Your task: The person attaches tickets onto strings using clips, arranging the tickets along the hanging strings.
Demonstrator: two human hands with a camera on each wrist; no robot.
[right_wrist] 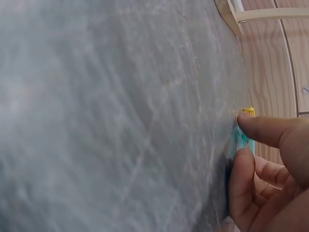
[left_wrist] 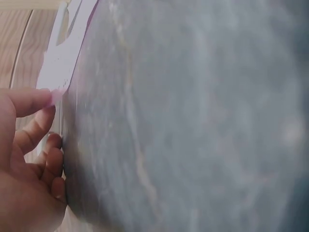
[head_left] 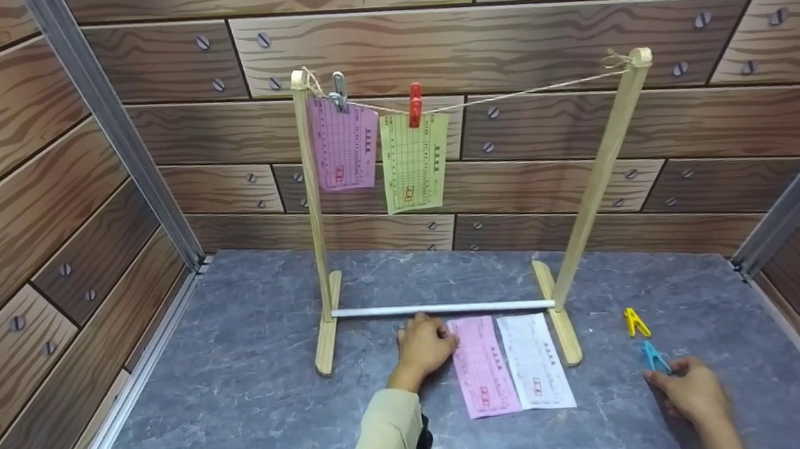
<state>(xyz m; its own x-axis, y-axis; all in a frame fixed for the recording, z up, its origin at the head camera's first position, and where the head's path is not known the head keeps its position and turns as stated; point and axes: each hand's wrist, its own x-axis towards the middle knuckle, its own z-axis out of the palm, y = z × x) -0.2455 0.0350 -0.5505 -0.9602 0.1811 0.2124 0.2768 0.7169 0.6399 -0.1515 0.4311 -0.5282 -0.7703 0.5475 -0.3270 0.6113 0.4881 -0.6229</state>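
Observation:
My left hand (head_left: 425,346) pinches the upper left corner of a pink printed slip (head_left: 484,368) between thumb and index finger. In the left wrist view the pink slip (left_wrist: 60,72) rises from those fingertips. Beside it lies a white slip (head_left: 535,362). At the right, my right hand (head_left: 695,390) has thumb and finger on either side of the handle end of a blue clothespin (head_left: 652,357); the right wrist view shows the blue clothespin (right_wrist: 245,140) filling the gap between them. A yellow clothespin (head_left: 635,322) lies just beyond.
A wooden stand (head_left: 599,184) with a white crossbar (head_left: 440,309) carries a sagging string (head_left: 537,90). From it hang a pink slip (head_left: 347,148) under a grey clip (head_left: 338,93) and a yellow-green slip (head_left: 416,164) under a red clothespin (head_left: 415,104). Wood-patterned walls surround the grey table (head_left: 242,373).

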